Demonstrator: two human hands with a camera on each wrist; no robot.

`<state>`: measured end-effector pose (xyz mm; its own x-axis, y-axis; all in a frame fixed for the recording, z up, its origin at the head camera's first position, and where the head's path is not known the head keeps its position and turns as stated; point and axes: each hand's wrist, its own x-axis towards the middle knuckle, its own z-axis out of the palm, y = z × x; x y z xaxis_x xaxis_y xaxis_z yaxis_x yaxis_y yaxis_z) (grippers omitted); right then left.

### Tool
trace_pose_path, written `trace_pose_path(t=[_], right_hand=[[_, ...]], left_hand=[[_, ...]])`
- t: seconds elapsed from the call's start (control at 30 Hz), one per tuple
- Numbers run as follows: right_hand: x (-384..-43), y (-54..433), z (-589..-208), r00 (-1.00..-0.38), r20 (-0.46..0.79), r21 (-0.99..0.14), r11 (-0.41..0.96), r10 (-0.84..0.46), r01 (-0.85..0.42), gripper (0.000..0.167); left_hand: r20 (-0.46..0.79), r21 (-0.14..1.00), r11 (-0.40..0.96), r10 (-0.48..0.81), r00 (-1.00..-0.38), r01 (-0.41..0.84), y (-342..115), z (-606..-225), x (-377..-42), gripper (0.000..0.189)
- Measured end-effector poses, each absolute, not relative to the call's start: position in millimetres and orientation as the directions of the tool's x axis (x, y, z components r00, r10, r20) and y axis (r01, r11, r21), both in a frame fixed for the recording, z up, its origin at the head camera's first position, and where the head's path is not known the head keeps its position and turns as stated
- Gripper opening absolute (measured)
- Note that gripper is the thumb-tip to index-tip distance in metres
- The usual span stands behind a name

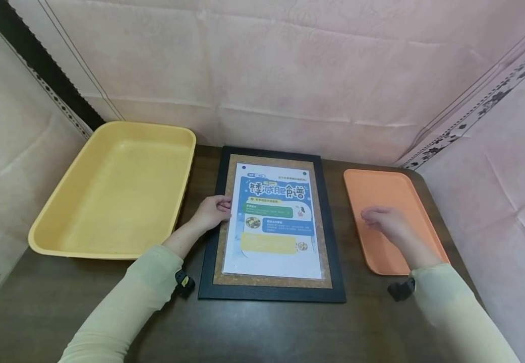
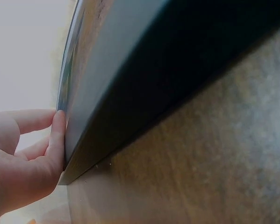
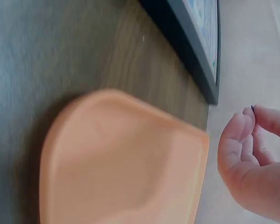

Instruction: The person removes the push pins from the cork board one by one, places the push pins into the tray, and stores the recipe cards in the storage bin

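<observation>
A laminated printed sheet [image 1: 273, 222] lies on a cork board with a black frame [image 1: 271, 293]. Round pins, a dark one [image 1: 244, 167] and a green one [image 1: 305, 173], sit at its top corners. At the sheet's left edge is my left hand [image 1: 212, 212]; in the left wrist view its thumb and index finger [image 2: 34, 120] meet there and pinch it. My right hand [image 1: 391, 227] is above the orange tray [image 1: 380, 189]. Its thumb and index finger pinch a small dark pin [image 3: 253, 108], mostly hidden by the fingertips.
To the left stands a large yellow tray [image 1: 112, 201], its right side close to the framed board. All of this is on a dark brown wooden table [image 1: 262, 333]. Pale pink cloth [image 1: 262, 75] hangs behind and along both sides.
</observation>
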<state>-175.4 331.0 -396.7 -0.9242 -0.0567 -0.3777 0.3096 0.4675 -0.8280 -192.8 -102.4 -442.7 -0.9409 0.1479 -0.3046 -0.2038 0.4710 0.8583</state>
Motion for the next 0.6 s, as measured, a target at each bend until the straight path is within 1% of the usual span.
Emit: trace_pose_path(t=[0.03, 0.1, 0.2, 0.27, 0.43, 0.6], right_hand=[[-177, 334, -397, -0.924, -0.379, -0.829, 0.461, -0.048, 0.316, 0.041], [-179, 340, -397, -0.924, -0.382, -0.838, 0.432, -0.03, 0.332, 0.03], [-182, 347, -398, -0.921, -0.39, -0.845, 0.399, -0.003, 0.356, 0.019], [-184, 351, -398, -0.917, -0.398, -0.846, 0.379, 0.017, 0.374, 0.015], [-190, 358, -397, -0.9, -0.431, -0.821, 0.385, 0.067, 0.422, 0.03], [-195, 363, -400, -0.892, -0.442, -0.802, 0.404, 0.096, 0.44, 0.042]], left_hand=[[-0.306, 0.858, 0.47, 0.147, -0.941, -0.206, -102, -442, -193, 0.049], [-0.31, 0.857, 0.471, 0.147, -0.939, -0.209, -103, -442, -193, 0.049], [-0.317, 0.855, 0.472, 0.147, -0.937, -0.215, -103, -441, -193, 0.048], [-0.32, 0.854, 0.472, 0.148, -0.936, -0.218, -102, -441, -193, 0.049], [-0.317, 0.857, 0.468, 0.149, -0.937, -0.216, -102, -440, -193, 0.049], [-0.316, 0.856, 0.471, 0.146, -0.937, -0.215, -102, -439, -193, 0.049]])
